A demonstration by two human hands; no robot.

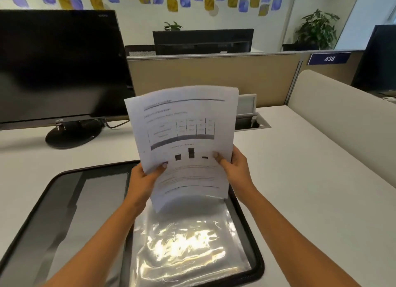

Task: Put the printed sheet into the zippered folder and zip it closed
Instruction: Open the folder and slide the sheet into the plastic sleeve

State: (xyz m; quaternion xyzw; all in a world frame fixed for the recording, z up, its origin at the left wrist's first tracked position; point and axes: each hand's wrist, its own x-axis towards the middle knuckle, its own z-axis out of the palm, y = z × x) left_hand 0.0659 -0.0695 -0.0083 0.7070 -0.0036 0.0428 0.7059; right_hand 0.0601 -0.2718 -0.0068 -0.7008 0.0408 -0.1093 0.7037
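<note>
Two hands: both are gripping the printed sheet [182, 136] above the desk [300, 169], holding it upright and slightly bowed, printed face toward the camera.
Left hand [145, 179]: sitting at about 8 o'clock on the page, it is pinching the lower left edge, thumb pressing on the front, the other fingers hidden behind the paper.
Right hand [233, 169]: sitting at about 4 o'clock on the page, it is pinching the lower right edge, thumb lying on the front, fingers wrapping behind.
Printed sheet: its bottom edge is hanging just over the far part of the folder's right half; whether it is touching the plastic I cannot tell. Print is blurring, though a table and small dark bars are showing.
Zippered folder [42, 201]: lying open and flat on the desk at 6 o'clock from the sheet, dark rim all round, grey panel on the left half.
Clear sleeves [188, 244]: filling the folder's right half, glaring under the light.
Monitor [60, 61]: standing at 10 o'clock, screen dark.
</note>
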